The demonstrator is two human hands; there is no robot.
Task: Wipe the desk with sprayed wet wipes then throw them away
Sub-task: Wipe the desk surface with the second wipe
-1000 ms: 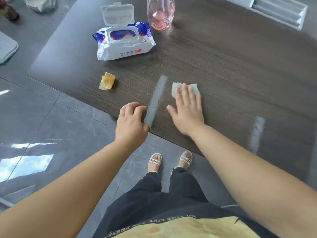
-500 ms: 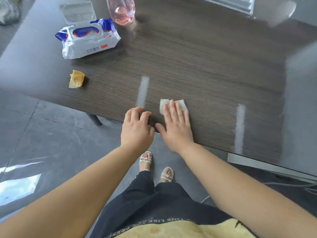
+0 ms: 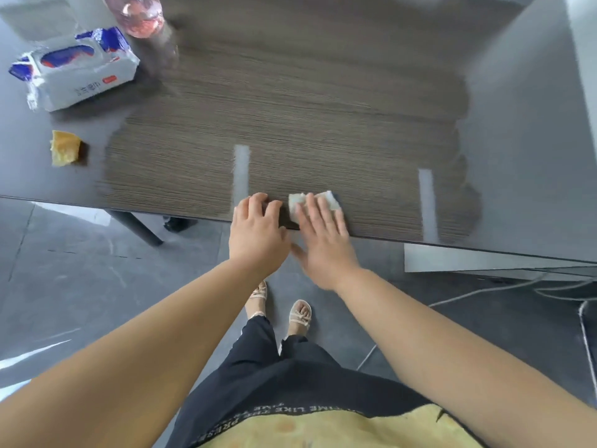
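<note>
Dark wood-grain desk carries a folded white wipe at its near edge. Right hand presses the wipe with straight, flat fingers. Left hand rests just beside it, fingers loosely bent on the desk edge, holding nothing. Wipes pack, pink bottle and yellow scrap sit at far left.
</note>
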